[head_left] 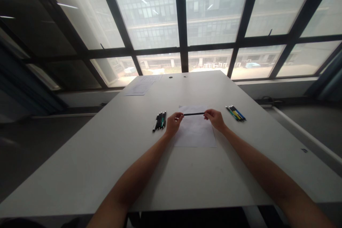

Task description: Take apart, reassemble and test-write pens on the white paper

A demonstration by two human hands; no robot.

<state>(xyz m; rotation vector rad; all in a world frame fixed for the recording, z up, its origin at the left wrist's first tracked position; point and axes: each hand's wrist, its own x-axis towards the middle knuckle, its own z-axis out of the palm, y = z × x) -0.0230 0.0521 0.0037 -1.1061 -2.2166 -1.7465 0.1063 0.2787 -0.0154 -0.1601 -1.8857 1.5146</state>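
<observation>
A thin black pen [193, 114] is held level between my two hands, just above a white sheet of paper [196, 133] on the grey table [112, 149]. My left hand [174, 122] pinches the pen's left end. My right hand [215, 119] pinches its right end. Left of my left hand lies a row of several dark pens [159, 120]. A second group of several pens [235, 113], some with blue and yellow-green parts, lies to the right of my right hand.
More sheets of paper [143, 84] lie at the table's far left corner. Two small dark round spots [171, 77] sit near the far edge. Large windows with dark frames stand behind the table. Floor lies on both sides.
</observation>
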